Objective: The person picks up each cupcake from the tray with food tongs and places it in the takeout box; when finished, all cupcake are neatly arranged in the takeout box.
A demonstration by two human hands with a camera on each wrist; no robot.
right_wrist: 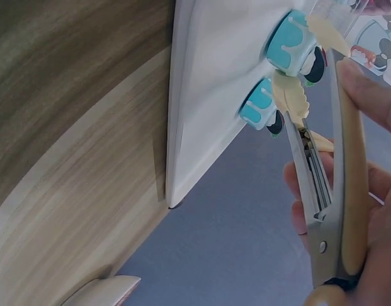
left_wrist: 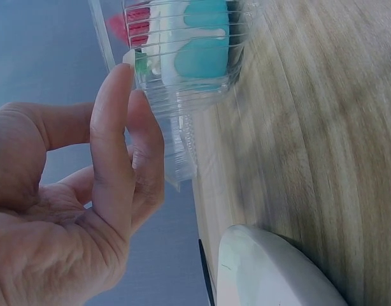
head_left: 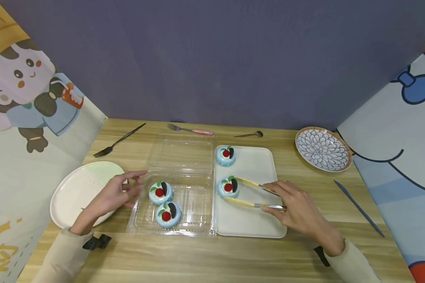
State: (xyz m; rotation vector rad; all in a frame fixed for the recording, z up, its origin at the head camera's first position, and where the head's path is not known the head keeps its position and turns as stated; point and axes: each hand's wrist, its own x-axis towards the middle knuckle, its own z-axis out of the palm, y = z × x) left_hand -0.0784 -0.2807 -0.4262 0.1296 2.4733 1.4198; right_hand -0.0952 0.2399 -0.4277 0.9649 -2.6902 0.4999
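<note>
My right hand (head_left: 299,206) grips a pair of tongs (right_wrist: 339,210) with metal arms and cream tips. The tips stand either side of a small blue cake (head_left: 228,187) topped with a red berry, green leaf and dark biscuit, on the white tray (head_left: 249,220). Another such cake (head_left: 225,156) sits farther back on that tray. Two more, a rear cake (head_left: 160,193) and a front cake (head_left: 168,215), stand in the open clear plastic box (head_left: 198,196). At the box's left edge my left hand (head_left: 109,194) holds nothing, fingers loosely bent; its fingertips (left_wrist: 128,60) are close to the rim.
A pale plate (head_left: 65,196) lies under the left forearm. Along the back are a black fork (head_left: 108,150), a pink-handled fork (head_left: 202,132) and a small spoon (head_left: 258,134). To the right are a patterned plate (head_left: 324,149) and a blue knife (head_left: 357,206). Walls enclose the table.
</note>
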